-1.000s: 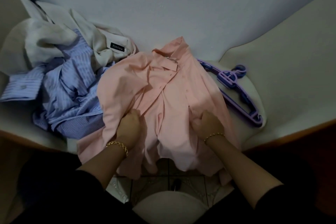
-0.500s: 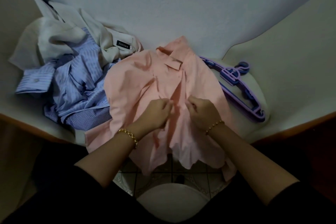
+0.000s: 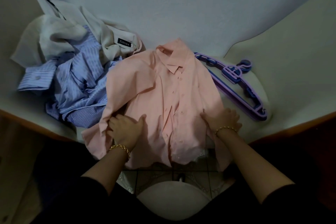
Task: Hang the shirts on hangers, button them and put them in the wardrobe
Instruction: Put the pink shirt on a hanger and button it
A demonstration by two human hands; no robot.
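Three shirts (image 3: 163, 96), at least two hangers (image 3: 236, 76), two hands (image 3: 127, 127)

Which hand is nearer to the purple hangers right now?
Right. The right hand lies on the edge of the pink shirt, beside the near end of the hangers; the left hand is on the shirt's opposite side, farther away.

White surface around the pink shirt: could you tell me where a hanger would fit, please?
Bare: the strip right of the purple plastic hangers, and the left corner below the blue striped shirt. Crowded: left, under the beige shirt; the pink collared shirt fills the middle.
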